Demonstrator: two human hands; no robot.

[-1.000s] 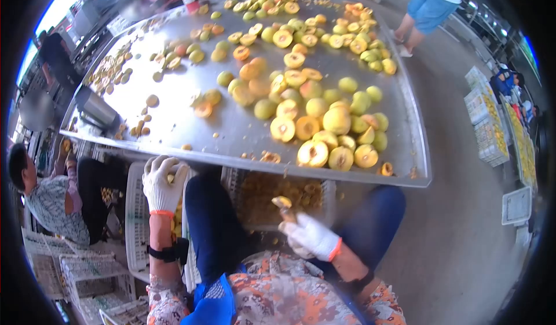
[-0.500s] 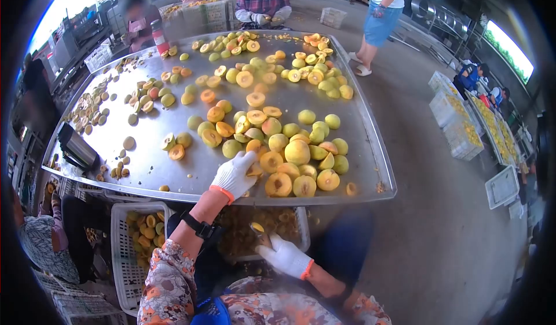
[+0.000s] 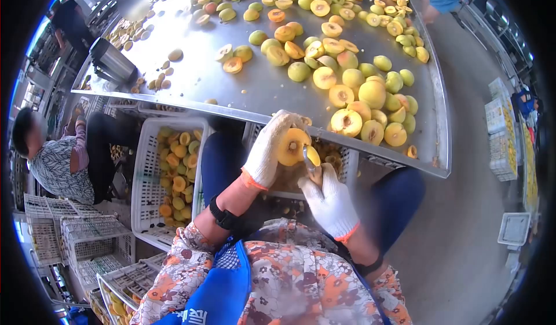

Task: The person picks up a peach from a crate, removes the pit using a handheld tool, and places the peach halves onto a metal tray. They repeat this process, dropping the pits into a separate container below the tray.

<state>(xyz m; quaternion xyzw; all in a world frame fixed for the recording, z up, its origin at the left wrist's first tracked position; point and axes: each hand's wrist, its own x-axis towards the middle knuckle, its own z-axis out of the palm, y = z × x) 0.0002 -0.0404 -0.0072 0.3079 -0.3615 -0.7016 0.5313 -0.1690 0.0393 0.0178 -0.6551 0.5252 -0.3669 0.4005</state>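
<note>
My left hand (image 3: pixel 267 151), in a white knit glove, is closed around a halved yellow peach (image 3: pixel 291 149), its cut face turned up and toward the right. My gloved right hand (image 3: pixel 333 205) grips a short-handled pitting spoon (image 3: pixel 313 164); its curved metal tip, with yellow on it, is against or just beside the peach half's right edge. Both hands are over my lap, just off the near edge of the metal table (image 3: pixel 191 76). Below them a crate (image 3: pixel 350 166) with fruit scraps is partly hidden by my hands. Several halved peaches (image 3: pixel 346 122) are heaped on the table close by.
A white crate of peach halves (image 3: pixel 139 180) stands left of my legs. A dark and silver flask (image 3: pixel 113 61) stands on the table's left side, near scattered pits (image 3: pixel 130 32). A person (image 3: pixel 61 157) sits at far left. Stacked crates (image 3: pixel 501 140) stand across the floor at right.
My left hand has left the peach pile on the table and come back over my lap with a peach half. My right hand has raised the spoon to it. The view has tilted down.
</note>
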